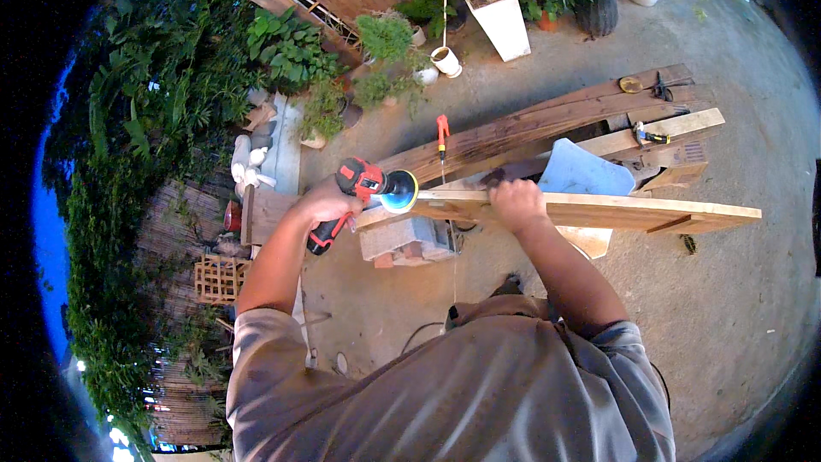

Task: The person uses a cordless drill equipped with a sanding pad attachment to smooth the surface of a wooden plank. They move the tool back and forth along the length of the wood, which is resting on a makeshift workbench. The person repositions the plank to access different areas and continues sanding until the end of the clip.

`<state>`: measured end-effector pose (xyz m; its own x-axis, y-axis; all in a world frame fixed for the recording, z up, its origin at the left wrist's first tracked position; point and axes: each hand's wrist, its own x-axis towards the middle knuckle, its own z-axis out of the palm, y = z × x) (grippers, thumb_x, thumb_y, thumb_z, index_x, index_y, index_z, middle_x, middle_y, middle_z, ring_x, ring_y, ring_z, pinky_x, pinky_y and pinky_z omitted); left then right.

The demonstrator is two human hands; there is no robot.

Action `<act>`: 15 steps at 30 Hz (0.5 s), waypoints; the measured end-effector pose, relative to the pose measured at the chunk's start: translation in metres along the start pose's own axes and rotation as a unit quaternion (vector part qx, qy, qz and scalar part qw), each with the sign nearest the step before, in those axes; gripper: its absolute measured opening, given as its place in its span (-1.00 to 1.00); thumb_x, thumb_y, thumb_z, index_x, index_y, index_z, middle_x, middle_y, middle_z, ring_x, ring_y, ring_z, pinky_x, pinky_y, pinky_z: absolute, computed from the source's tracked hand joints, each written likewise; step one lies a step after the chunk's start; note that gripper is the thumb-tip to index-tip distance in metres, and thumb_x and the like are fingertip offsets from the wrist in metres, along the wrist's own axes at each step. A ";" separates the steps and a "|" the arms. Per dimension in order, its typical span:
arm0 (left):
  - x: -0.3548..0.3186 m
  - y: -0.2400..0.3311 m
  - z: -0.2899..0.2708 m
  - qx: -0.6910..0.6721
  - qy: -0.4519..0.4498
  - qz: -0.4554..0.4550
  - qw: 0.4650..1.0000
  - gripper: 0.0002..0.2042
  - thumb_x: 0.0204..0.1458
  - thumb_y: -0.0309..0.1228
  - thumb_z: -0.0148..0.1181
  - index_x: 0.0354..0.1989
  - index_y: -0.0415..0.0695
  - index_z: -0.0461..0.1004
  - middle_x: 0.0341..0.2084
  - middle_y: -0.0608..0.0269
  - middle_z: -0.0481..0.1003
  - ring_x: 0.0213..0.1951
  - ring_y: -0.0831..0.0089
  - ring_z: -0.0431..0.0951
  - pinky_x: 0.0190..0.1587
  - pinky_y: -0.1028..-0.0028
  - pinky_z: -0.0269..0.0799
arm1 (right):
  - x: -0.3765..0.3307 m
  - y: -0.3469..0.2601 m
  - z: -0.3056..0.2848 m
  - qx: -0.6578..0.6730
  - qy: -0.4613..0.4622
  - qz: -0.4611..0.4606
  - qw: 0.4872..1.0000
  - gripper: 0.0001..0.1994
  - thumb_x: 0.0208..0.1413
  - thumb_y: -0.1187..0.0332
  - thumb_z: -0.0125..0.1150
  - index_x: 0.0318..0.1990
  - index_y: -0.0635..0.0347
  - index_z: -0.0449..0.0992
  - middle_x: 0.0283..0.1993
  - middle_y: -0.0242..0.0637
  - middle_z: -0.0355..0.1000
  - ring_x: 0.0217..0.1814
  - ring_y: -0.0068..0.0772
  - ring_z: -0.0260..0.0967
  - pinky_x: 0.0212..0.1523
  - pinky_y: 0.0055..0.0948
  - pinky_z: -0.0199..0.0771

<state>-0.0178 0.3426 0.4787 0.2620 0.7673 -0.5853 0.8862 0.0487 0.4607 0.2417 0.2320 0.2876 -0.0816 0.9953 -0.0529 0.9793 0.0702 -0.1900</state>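
Head view: your left hand [328,202] grips a red-and-black drill [366,180], markings unreadable. Your right hand [518,204] clasps a long, pale board [637,211].

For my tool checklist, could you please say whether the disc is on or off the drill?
On: the round disc sits at the front of the drill.

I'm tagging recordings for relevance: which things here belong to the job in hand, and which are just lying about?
In use:
- red-and-black drill with round disc, in the left grip
- wooden board, in the right grip

Apparently just about:
- orange-handled tool
- white tapered planter
- wooden lattice
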 end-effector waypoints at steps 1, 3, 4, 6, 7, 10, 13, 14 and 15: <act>-0.001 0.005 0.000 0.015 0.010 -0.013 1.000 -0.83 -0.23 -0.52 0.16 -0.40 -0.18 0.41 -0.67 0.30 0.41 -0.64 0.48 0.46 -0.58 0.46 0.40 | 0.000 0.001 0.001 -0.002 0.006 -0.001 1.000 -0.79 0.12 0.27 -0.04 -0.24 -0.02 0.56 -0.21 -0.34 0.52 -0.13 -0.33 0.50 -0.22 -0.31 0.51; -0.002 0.009 0.002 0.031 0.020 -0.025 0.999 -0.84 -0.23 -0.51 0.16 -0.41 -0.17 0.41 -0.67 0.30 0.41 -0.64 0.47 0.46 -0.59 0.47 0.40 | 0.000 0.002 0.004 -0.004 0.013 -0.001 1.000 -0.79 0.12 0.28 -0.04 -0.24 -0.02 0.56 -0.22 -0.34 0.52 -0.14 -0.33 0.50 -0.23 -0.31 0.51; -0.003 0.009 0.003 0.035 0.024 -0.020 0.999 -0.86 -0.23 -0.50 0.16 -0.43 -0.17 0.40 -0.68 0.29 0.41 -0.64 0.47 0.46 -0.59 0.47 0.39 | -0.001 0.001 0.006 -0.002 0.022 -0.001 1.000 -0.80 0.12 0.28 -0.03 -0.24 -0.02 0.56 -0.23 -0.35 0.52 -0.14 -0.33 0.50 -0.23 -0.31 0.51; -0.001 0.008 0.003 0.040 0.028 -0.015 0.999 -0.87 -0.23 -0.49 0.16 -0.45 -0.16 0.40 -0.69 0.29 0.41 -0.65 0.48 0.46 -0.60 0.48 0.38 | -0.001 0.001 0.006 0.000 0.031 -0.001 1.000 -0.81 0.11 0.29 -0.02 -0.23 -0.02 0.55 -0.23 -0.36 0.52 -0.14 -0.32 0.50 -0.23 -0.31 0.51; 0.001 0.007 0.003 0.011 0.005 0.000 1.000 -0.87 -0.23 -0.49 0.16 -0.45 -0.16 0.40 -0.69 0.28 0.41 -0.65 0.48 0.45 -0.61 0.48 0.38 | -0.002 0.001 0.003 -0.006 0.025 -0.002 1.000 -0.81 0.11 0.29 -0.01 -0.22 -0.03 0.55 -0.22 -0.36 0.51 -0.14 -0.32 0.50 -0.22 -0.32 0.50; 0.005 -0.002 0.000 0.003 -0.001 0.005 1.000 -0.87 -0.25 -0.51 0.14 -0.46 -0.16 0.40 -0.69 0.28 0.41 -0.66 0.48 0.45 -0.63 0.48 0.36 | -0.003 -0.002 0.003 -0.005 0.016 -0.012 1.000 -0.81 0.10 0.30 0.00 -0.21 -0.04 0.54 -0.22 -0.37 0.51 -0.13 -0.32 0.50 -0.22 -0.32 0.50; 0.013 -0.009 -0.004 0.021 0.005 -0.008 1.000 -0.86 -0.29 -0.55 0.13 -0.47 -0.16 0.39 -0.70 0.28 0.41 -0.67 0.49 0.44 -0.64 0.48 0.35 | -0.002 -0.001 0.007 -0.001 0.026 -0.007 1.000 -0.82 0.10 0.30 0.01 -0.23 -0.04 0.55 -0.22 -0.38 0.52 -0.12 -0.32 0.49 -0.22 -0.32 0.50; 0.012 -0.007 -0.003 0.015 -0.003 -0.020 1.000 -0.84 -0.31 -0.57 0.13 -0.47 -0.16 0.39 -0.70 0.29 0.40 -0.67 0.49 0.44 -0.65 0.48 0.35 | -0.002 -0.002 0.010 0.002 0.037 -0.003 0.999 -0.82 0.10 0.30 0.01 -0.24 -0.05 0.56 -0.22 -0.38 0.52 -0.12 -0.32 0.49 -0.22 -0.32 0.50; 0.011 -0.003 -0.002 0.015 -0.003 -0.020 1.000 -0.84 -0.31 -0.57 0.13 -0.47 -0.16 0.39 -0.70 0.29 0.40 -0.67 0.49 0.44 -0.65 0.48 0.35 | -0.002 -0.001 0.012 0.003 0.037 -0.003 0.999 -0.82 0.10 0.30 0.01 -0.24 -0.05 0.56 -0.22 -0.38 0.52 -0.12 -0.32 0.49 -0.22 -0.32 0.50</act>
<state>-0.0187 0.3526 0.4722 0.2281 0.7612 -0.6071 0.9072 0.0602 0.4163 0.2390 0.2292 0.2763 -0.0731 0.9971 0.0218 0.9778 0.0760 -0.1951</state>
